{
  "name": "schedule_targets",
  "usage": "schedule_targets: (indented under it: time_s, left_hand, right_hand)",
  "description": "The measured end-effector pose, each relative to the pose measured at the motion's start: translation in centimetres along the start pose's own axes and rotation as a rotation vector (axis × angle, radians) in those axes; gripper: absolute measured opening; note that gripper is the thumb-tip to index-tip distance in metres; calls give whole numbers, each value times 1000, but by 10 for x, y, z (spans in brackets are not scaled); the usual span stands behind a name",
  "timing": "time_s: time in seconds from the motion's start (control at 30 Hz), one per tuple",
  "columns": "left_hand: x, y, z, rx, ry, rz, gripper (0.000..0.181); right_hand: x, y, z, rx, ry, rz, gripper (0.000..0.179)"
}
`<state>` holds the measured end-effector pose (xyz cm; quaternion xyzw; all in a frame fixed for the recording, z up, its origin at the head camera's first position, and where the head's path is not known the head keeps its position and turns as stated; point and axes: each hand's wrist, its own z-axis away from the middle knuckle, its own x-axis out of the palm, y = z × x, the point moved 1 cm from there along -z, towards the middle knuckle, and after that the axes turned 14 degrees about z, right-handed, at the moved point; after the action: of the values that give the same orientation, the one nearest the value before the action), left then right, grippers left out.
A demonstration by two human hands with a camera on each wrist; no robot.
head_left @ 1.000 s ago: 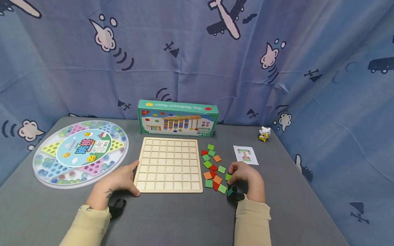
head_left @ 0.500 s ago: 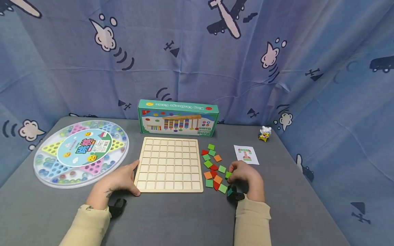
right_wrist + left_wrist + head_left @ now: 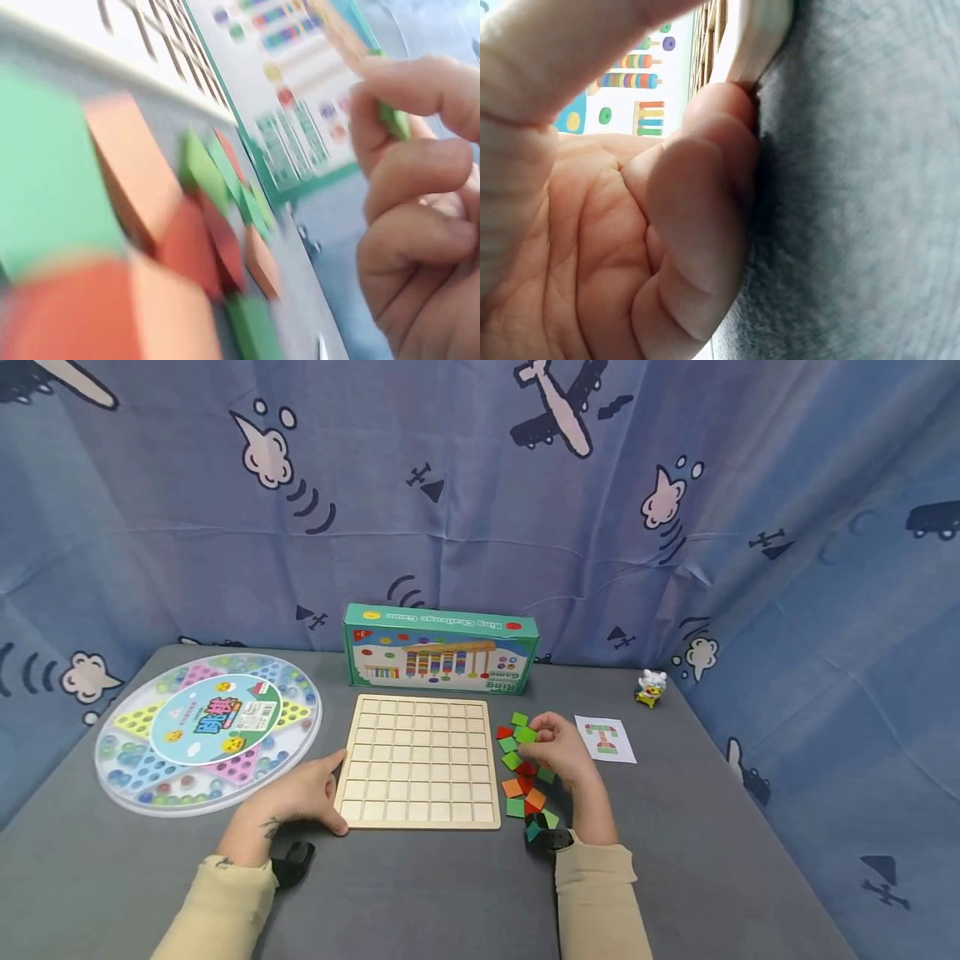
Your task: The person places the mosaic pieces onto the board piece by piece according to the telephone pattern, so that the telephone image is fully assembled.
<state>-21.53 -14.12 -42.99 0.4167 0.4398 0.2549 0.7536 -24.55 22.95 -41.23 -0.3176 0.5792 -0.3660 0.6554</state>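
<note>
My left hand [image 3: 300,797] rests at the left edge of a wooden grid board [image 3: 420,764], index finger and thumb spread along that edge. In the left wrist view its other fingers [image 3: 697,225] are bent, with a fingertip against the board's side. My right hand [image 3: 564,752] pinches a bright green square tile [image 3: 527,736] between thumb and index finger, raised over the loose tiles right of the board. The right wrist view shows that green tile [image 3: 394,120] edge-on. Green, orange [image 3: 512,787] and red [image 3: 504,732] tiles lie scattered below it, some hidden by the hand.
A pattern card [image 3: 604,739] lies right of the right hand. A green Ring Challenge Game box [image 3: 441,652] stands behind the board. At the left is a round Chinese checkers set [image 3: 123,760] with marbles. A small figurine [image 3: 650,687] sits at the back right.
My right hand has lifted the green tile from the right side of the pile and carried it up and left. The left hand stays at the board; the head view has shifted slightly.
</note>
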Motion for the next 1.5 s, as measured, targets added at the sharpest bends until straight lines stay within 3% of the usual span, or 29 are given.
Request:
schedule_targets:
  time_s: [0.2,0.4,0.6,0.8,1.03,1.5]
  left_hand:
    - [-5,-4,-1,7,-20,31,114]
    - [-5,-8,-3,-8,-14,59,113]
    - [-8,-10,-3,18,-35,81,110]
    - [-8,-11,-2,1,-51,128,109]
    - [-7,-12,-2,-26,-49,133,109]
    - [-8,-16,-3,-45,-27,138,111]
  right_hand:
    - [25,-14,-7,23,34,-238,26]
    - [42,-32,-16,8,-80,-268,27]
    - [49,-46,-33,1,-163,-126,27]
    - [55,-47,-46,-42,-246,37,25]
    - [62,-44,-53,-72,-265,212,24]
    - [73,-47,-58,-96,-283,386,15]
